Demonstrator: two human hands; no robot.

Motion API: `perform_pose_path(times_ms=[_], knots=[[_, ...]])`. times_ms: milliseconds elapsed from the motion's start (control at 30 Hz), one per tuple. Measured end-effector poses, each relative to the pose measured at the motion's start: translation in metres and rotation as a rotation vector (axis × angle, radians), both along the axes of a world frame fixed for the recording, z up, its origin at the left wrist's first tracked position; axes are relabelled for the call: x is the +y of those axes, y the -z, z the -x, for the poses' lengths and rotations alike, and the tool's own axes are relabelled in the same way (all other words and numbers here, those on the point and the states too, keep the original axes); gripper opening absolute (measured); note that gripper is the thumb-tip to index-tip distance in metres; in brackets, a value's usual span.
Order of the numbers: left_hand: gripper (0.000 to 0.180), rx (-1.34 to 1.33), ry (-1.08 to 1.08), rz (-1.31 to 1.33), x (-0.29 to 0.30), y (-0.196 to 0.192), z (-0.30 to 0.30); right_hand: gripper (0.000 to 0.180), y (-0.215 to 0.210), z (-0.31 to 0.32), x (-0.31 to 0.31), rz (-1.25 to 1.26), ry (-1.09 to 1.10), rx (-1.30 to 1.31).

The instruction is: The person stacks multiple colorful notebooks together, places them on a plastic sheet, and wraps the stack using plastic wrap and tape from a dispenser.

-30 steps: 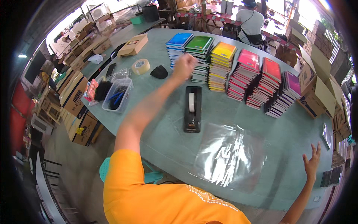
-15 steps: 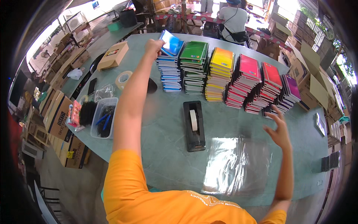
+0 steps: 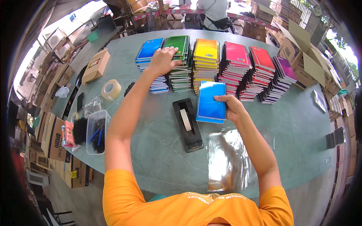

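Observation:
My right hand (image 3: 233, 107) is closed on a blue spiral notebook (image 3: 211, 101), thumb on the cover by the coil; a second blue edge shows beneath it. My left hand (image 3: 164, 60) rests on the top green notebook (image 3: 180, 43), fingers stretched over its cover and thumb apart near its front edge. Left of it stands the blue notebook stack (image 3: 149, 48). To the right are stacks of yellow notebooks (image 3: 206, 49), pink notebooks (image 3: 236, 52), red notebooks (image 3: 262, 58) and purple notebooks (image 3: 285, 68). A clear plastic sheet (image 3: 226, 162) lies flat close to me.
A black tape dispenser (image 3: 188, 132) stands mid-table. Leftward are a tape roll (image 3: 111, 89), a clear plastic tub (image 3: 90, 132) with blue-handled tools, a phone (image 3: 80, 101) and a cardboard box (image 3: 96, 66). Open cartons (image 3: 301, 56) sit at the far right. A person (image 3: 214, 11) is beyond the table.
The blue notebook that my left hand held over its stack is now in my right hand, nearer me. My left hand has shifted right onto the green stack. The view has turned slightly.

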State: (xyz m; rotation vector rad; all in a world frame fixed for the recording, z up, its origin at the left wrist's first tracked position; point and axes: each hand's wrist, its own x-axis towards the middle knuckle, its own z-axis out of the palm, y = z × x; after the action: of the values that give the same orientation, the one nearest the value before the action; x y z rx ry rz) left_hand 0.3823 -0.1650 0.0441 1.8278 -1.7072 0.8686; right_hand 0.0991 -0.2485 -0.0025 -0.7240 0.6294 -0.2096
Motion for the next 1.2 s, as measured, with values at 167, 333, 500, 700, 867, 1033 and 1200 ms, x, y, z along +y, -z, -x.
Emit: perform_pose_path(times_ms=[167,333,500,700,867,1033,1200], knots=[[0.021,0.162,-0.05,-0.194,0.001,-0.026,0.02,0.032,0.024,0.043,-0.022,-0.062,0.025,0.008],[0.015,0.443,-0.002,0.196,0.01,-0.042,0.026,0.035,0.044,0.046,-0.016,-0.092,0.065,-0.056],[0.017,0.932,0.816,-0.258,0.011,-0.033,0.088,0.04,0.045,0.057,-0.03,-0.343,-0.115,-0.323],[0.012,0.914,0.718,-0.466,0.029,0.007,0.123,0.039,0.042,0.055,-0.002,-0.285,-0.067,-0.144],[0.016,0.488,0.431,0.017,0.04,-0.034,0.142,0.064,0.036,0.072,-0.005,-0.385,0.054,-0.348],[0.021,0.112,0.857,-0.343,0.024,0.021,0.205,0.038,0.043,0.059,-0.015,-0.19,-0.014,-0.286],[0.027,-0.036,0.132,0.012,-0.069,0.003,0.103,0.044,0.037,0.044,0.01,0.008,-0.074,-0.136]])
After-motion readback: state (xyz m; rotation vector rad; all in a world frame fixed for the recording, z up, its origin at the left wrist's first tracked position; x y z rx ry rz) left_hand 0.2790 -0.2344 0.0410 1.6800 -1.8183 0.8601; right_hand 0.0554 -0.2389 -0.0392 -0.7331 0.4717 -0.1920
